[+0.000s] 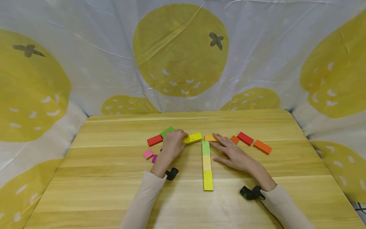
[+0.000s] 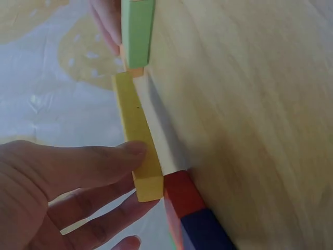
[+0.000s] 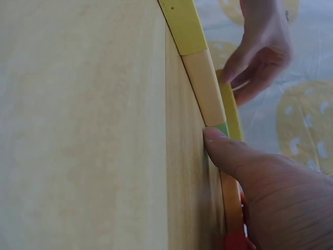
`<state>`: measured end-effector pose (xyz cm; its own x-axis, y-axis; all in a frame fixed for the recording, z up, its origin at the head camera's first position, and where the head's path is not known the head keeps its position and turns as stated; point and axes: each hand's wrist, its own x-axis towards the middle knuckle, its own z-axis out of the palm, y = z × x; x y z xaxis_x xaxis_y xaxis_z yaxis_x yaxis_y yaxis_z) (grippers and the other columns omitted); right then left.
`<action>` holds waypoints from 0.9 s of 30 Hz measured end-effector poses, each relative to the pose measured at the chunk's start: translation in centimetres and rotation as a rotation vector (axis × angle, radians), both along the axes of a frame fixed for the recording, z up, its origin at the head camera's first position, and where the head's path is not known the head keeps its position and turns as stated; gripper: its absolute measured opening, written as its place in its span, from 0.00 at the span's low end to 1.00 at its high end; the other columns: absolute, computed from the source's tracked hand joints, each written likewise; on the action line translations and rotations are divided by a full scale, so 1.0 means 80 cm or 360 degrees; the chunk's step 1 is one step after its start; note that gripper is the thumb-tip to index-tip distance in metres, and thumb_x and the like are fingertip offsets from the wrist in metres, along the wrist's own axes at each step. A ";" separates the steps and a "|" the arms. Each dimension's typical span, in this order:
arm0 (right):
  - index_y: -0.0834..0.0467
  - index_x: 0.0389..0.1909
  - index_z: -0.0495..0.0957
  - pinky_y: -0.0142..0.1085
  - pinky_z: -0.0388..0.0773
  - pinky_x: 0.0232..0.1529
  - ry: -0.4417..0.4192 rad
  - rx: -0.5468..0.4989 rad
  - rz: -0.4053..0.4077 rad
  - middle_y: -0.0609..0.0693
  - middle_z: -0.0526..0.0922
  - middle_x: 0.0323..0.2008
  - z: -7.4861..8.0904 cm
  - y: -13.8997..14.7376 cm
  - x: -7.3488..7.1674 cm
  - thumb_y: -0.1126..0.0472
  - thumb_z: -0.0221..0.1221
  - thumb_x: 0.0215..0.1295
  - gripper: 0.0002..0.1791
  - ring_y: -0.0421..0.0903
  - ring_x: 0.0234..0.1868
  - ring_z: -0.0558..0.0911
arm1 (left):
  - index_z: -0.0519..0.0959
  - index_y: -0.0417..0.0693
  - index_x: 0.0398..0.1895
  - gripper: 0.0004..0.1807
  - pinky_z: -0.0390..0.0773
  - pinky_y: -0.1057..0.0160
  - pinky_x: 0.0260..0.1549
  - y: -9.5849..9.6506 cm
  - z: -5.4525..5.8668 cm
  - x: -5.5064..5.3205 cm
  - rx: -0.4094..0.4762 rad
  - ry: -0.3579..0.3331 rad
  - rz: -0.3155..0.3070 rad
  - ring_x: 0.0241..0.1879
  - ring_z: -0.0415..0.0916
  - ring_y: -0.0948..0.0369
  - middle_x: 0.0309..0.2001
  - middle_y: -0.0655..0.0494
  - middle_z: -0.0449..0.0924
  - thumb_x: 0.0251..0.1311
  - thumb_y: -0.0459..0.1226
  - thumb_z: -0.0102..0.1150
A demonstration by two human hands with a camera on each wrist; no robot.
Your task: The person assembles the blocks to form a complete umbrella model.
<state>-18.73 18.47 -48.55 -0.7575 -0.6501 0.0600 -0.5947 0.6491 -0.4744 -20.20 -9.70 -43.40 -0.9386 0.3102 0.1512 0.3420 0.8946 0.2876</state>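
My left hand (image 1: 172, 145) pinches a yellow block (image 1: 194, 137) between thumb and fingers. In the left wrist view the block's near end is beside a red block, and its far end points toward the light green block (image 2: 138, 34). My right hand (image 1: 233, 155) is spread with straight fingers, the fingertips on a light orange block (image 1: 209, 137). Between the hands runs a straight column: the light green block at the top, a cream block (image 1: 206, 163), then another yellow block (image 1: 208, 181) nearest me. The right thumb lies close to the column.
Left of the left hand lie a red block (image 1: 154, 140), a green block (image 1: 166, 131), a pink block (image 1: 148, 154) and a magenta block (image 1: 154, 158). Right of the right hand are a small orange block (image 1: 235, 139), a red block (image 1: 245, 138) and a larger orange block (image 1: 262, 147).
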 end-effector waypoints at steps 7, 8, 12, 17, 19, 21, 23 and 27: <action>0.51 0.80 0.61 0.56 0.48 0.82 0.0000 -0.0007 -0.0005 0.55 0.50 0.84 0.000 0.000 0.000 0.48 0.63 0.73 0.39 0.56 0.84 0.51 | 0.90 0.44 0.47 0.13 0.80 0.52 0.44 0.009 -0.009 -0.008 -0.0001 0.0014 0.0002 0.47 0.87 0.51 0.46 0.50 0.90 0.58 0.29 0.73; 0.51 0.80 0.61 0.56 0.48 0.82 -0.0001 -0.0009 -0.0006 0.55 0.50 0.84 0.000 0.000 0.000 0.47 0.63 0.73 0.39 0.56 0.84 0.51 | 0.90 0.45 0.47 0.13 0.80 0.53 0.43 0.009 -0.009 -0.009 -0.0010 0.0022 0.0002 0.46 0.87 0.51 0.46 0.50 0.90 0.58 0.29 0.73; 0.52 0.79 0.62 0.56 0.47 0.82 -0.0010 -0.0013 -0.0009 0.55 0.50 0.84 -0.001 0.000 0.000 0.47 0.62 0.73 0.38 0.56 0.84 0.51 | 0.90 0.46 0.48 0.15 0.74 0.57 0.39 0.013 -0.014 -0.012 -0.0021 0.0017 0.0003 0.47 0.87 0.52 0.47 0.52 0.90 0.57 0.29 0.74; 0.54 0.77 0.66 0.54 0.47 0.83 -0.0014 0.0002 -0.0012 0.54 0.48 0.84 -0.001 0.000 0.000 0.47 0.62 0.74 0.36 0.56 0.85 0.49 | 0.90 0.47 0.48 0.16 0.66 0.59 0.37 0.015 -0.021 -0.016 -0.0025 0.0013 0.0015 0.49 0.86 0.53 0.48 0.52 0.90 0.55 0.29 0.75; 0.55 0.77 0.66 0.54 0.46 0.83 -0.0015 0.0009 -0.0013 0.54 0.47 0.85 -0.001 0.000 0.000 0.47 0.61 0.74 0.35 0.55 0.85 0.49 | 0.90 0.47 0.48 0.16 0.66 0.59 0.37 0.014 -0.022 -0.017 -0.0022 0.0013 0.0021 0.49 0.86 0.53 0.49 0.53 0.90 0.55 0.29 0.75; 0.55 0.77 0.67 0.54 0.46 0.83 -0.0013 0.0015 -0.0012 0.54 0.47 0.85 -0.001 0.001 0.000 0.47 0.61 0.74 0.35 0.56 0.85 0.48 | 0.90 0.47 0.48 0.16 0.66 0.59 0.37 0.014 -0.023 -0.018 -0.0008 0.0001 0.0022 0.50 0.86 0.53 0.49 0.52 0.90 0.56 0.29 0.75; 0.55 0.77 0.66 0.54 0.46 0.83 -0.0010 0.0016 -0.0008 0.54 0.47 0.85 0.000 0.001 0.000 0.47 0.62 0.74 0.35 0.56 0.85 0.49 | 0.89 0.47 0.49 0.16 0.66 0.59 0.37 0.014 -0.023 -0.019 0.0001 -0.0007 0.0021 0.50 0.86 0.53 0.50 0.52 0.90 0.57 0.28 0.74; 0.55 0.77 0.66 0.55 0.46 0.83 -0.0006 0.0018 -0.0004 0.55 0.47 0.85 -0.001 0.001 0.000 0.47 0.62 0.74 0.35 0.56 0.85 0.49 | 0.89 0.46 0.49 0.15 0.65 0.60 0.37 0.014 -0.023 -0.020 0.0023 -0.0018 0.0017 0.51 0.86 0.53 0.51 0.52 0.90 0.57 0.28 0.73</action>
